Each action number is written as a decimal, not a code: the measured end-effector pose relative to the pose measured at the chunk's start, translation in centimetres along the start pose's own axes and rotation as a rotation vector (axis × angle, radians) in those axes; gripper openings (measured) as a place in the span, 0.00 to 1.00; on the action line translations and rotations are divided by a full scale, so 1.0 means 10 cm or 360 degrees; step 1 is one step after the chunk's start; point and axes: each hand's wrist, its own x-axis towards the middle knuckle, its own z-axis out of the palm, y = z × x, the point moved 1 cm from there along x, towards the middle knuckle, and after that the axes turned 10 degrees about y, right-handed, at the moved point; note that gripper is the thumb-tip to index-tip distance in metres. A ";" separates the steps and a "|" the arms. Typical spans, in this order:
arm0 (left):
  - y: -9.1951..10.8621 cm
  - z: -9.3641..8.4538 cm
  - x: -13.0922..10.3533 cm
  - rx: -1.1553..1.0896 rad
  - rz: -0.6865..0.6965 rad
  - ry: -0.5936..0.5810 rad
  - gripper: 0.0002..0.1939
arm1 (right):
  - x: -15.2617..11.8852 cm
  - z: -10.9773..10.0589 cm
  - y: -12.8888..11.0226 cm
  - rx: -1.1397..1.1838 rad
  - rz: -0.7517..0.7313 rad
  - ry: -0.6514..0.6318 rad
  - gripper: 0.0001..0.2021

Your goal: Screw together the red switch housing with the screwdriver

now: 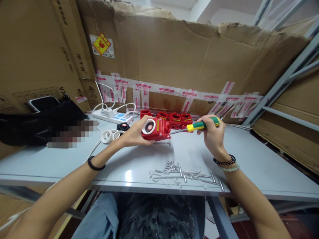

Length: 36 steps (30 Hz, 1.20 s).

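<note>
My left hand (134, 133) grips a red box-shaped housing (162, 130) with a white ring around a black round face, raised off the table. Wrapped in my right hand (213, 135) is a screwdriver (203, 124) with a green and yellow handle. Its shaft points left, and the tip meets the right side of the housing near a corner; whether it sits in a screw I cannot tell. Several similar red housings (175, 119) stand behind. Nearer me lie a pile of small screws (171, 165) and several T-shaped metal rods (169, 177) with white strings.
White rings (107, 136) and a black part (123, 126) lie left of my left hand. Behind them is a white power strip (117, 117) with plugged-in cables. A black bag (53, 114) occupies the far left. Cardboard (179, 56) walls the back; a metal frame (281, 79) rises at right.
</note>
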 end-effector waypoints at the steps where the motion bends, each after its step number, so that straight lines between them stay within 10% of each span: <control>1: 0.00 0.00 0.00 -0.0012 0.0006 -0.0011 0.35 | -0.01 0.00 0.00 -0.0013 -0.0013 -0.0039 0.07; 13: -0.04 -0.02 0.03 0.0013 0.0109 -0.0025 0.32 | 0.21 -0.11 -0.01 -0.0395 0.0411 -0.0623 0.15; 36: -0.04 -0.03 0.02 0.0010 0.0132 0.0038 0.35 | 0.20 -0.13 -0.03 0.0045 0.0275 -0.0544 0.15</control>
